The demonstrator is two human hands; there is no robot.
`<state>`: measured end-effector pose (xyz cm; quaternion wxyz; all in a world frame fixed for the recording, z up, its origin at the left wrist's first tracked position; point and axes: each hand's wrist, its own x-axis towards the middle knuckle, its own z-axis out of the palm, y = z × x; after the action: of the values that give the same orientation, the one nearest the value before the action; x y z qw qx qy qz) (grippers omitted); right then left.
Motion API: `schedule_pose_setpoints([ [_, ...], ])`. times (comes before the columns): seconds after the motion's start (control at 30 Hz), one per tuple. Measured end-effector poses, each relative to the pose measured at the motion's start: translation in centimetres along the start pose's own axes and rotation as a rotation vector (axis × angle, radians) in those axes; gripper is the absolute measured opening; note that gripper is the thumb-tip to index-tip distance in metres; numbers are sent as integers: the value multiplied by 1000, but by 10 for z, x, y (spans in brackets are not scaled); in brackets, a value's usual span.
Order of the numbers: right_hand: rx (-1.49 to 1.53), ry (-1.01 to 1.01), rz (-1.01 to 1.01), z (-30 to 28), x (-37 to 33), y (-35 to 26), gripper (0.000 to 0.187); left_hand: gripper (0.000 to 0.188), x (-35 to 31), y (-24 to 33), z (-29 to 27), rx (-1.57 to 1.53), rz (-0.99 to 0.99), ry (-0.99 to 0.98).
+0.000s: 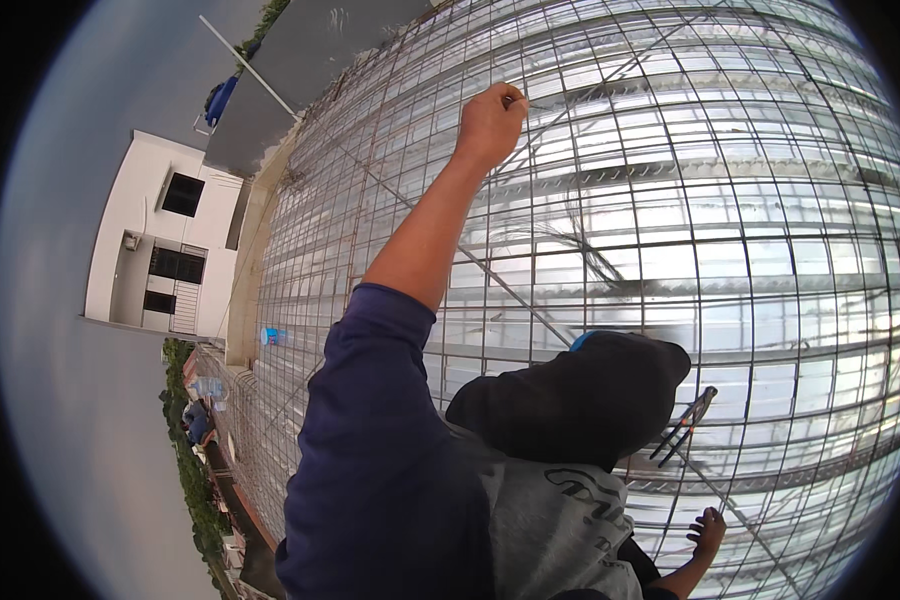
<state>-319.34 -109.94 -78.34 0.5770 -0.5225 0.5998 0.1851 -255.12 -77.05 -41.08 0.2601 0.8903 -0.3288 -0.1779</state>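
My left hand (493, 125) reaches out over the steel reinforcing mesh (690, 245), its fingers curled together in a pinch. Whatever lies between those fingers, if anything, is too small to make out. Low on the right, my right hand (708, 532) hovers by the mesh with its fingers apart and nothing seen in them. Above it, a pair of pincers (686, 425) with dark handles marked in orange rests on the bars. A loose bundle of thin tie wire (588, 248) lies on the mesh between the two hands.
Shiny corrugated metal decking (740, 310) runs under the mesh. A blue container (272, 336) stands near the concrete edge (245, 335) on the left. Beyond are a white building (160, 235) and another person (198, 422). My dark-clad knee (580, 400) is bent close over the bars.
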Motion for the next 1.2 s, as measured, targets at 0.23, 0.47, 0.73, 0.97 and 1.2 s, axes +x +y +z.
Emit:
schedule_pose_setpoints([
  [0.23,-31,-50,104,1,47,6,46,49,-416,-207,-195,440,-1158,1330],
  [0.47,-87,-117,-65,30,40,-38,51,60,-310,-251,232,146,-998,-427],
  [0.73,-60,-84,5,34,22,-21,52,45,-173,-192,242,3,-549,-326],
  [0.97,-83,-23,-63,49,-1,-57,45,48,-193,-258,285,-48,-506,-728],
  [1.2,-57,2,-42,62,-3,-41,46,59,-138,-254,280,284,-343,-451],
])
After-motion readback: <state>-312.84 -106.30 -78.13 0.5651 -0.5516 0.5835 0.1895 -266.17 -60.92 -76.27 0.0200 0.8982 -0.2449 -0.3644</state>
